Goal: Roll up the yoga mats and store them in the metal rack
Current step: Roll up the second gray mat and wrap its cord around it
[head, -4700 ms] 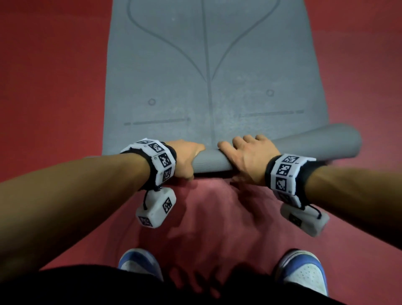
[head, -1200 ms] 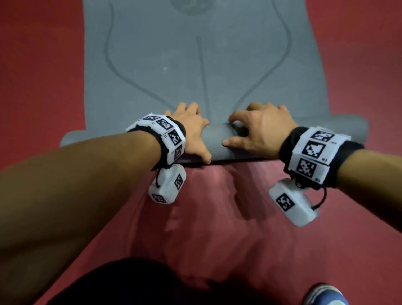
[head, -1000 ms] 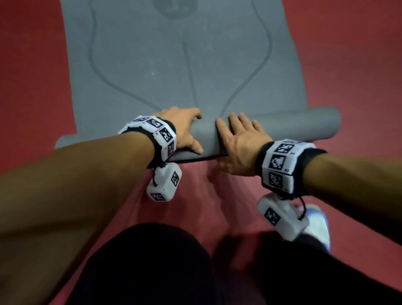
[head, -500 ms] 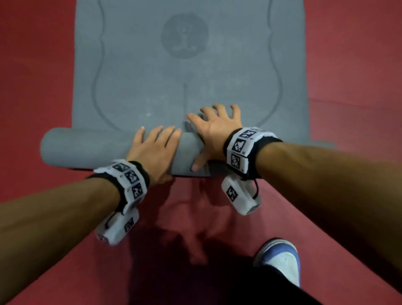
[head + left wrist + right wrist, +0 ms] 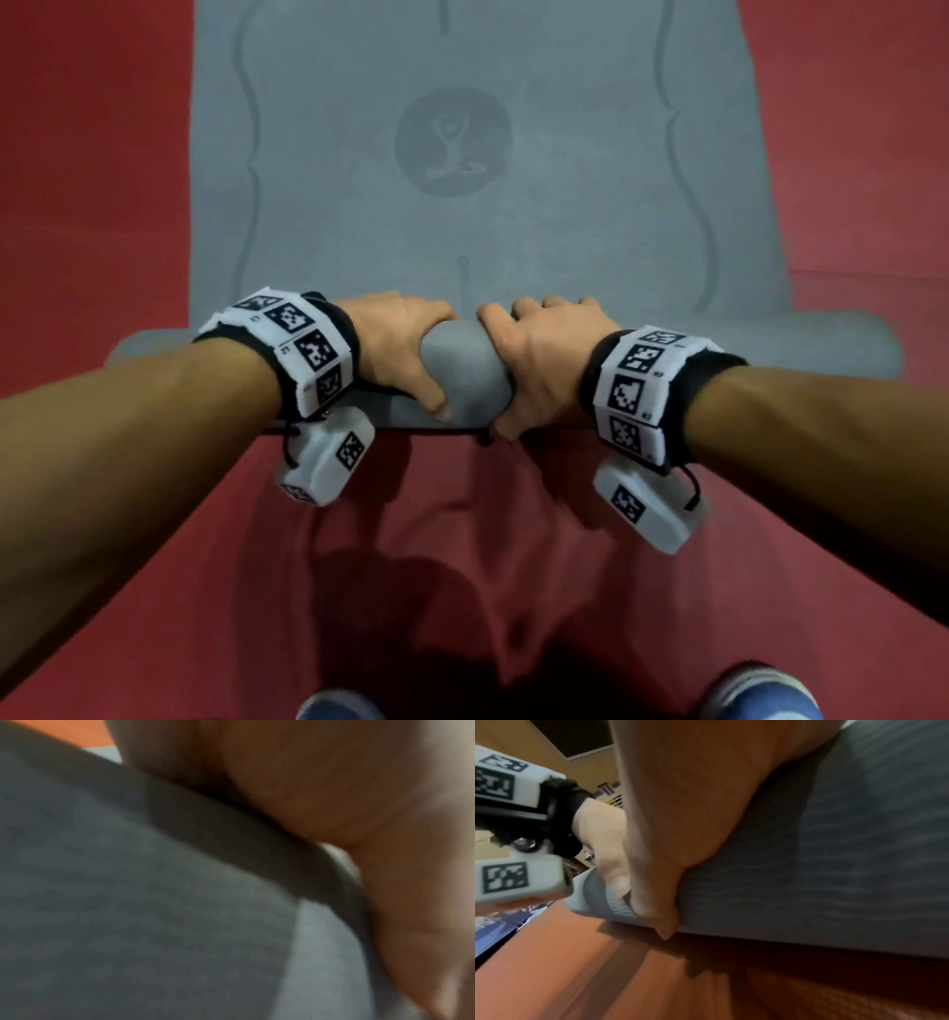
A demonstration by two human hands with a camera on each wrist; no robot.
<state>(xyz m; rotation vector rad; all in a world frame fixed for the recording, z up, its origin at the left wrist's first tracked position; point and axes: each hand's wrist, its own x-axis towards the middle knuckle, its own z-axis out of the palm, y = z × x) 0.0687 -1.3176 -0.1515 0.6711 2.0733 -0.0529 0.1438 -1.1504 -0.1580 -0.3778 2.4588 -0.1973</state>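
A grey yoga mat (image 5: pixel 462 231) lies flat on the floor ahead of me, and its near end is wound into a thick roll (image 5: pixel 464 375) lying crosswise. My left hand (image 5: pixel 400 349) and right hand (image 5: pixel 544 360) grip the middle of the roll side by side, fingers curled over its top and thumbs on the near side. In the left wrist view the roll (image 5: pixel 128 902) fills the frame under my palm (image 5: pixel 308 780). The right wrist view shows my right thumb (image 5: pixel 659 902) pressed on the roll (image 5: pixel 834 841). The metal rack is not in view.
Red floor (image 5: pixel 92 205) surrounds the mat on both sides and towards me. My blue and white shoes (image 5: pixel 760 694) stand at the bottom edge. A round figure logo (image 5: pixel 454 141) is printed on the flat part, a short way beyond the roll.
The roll has moved forward along the mat towards the round logo and grown thicker. My hands, flat on it half a second ago, now curl round its middle.
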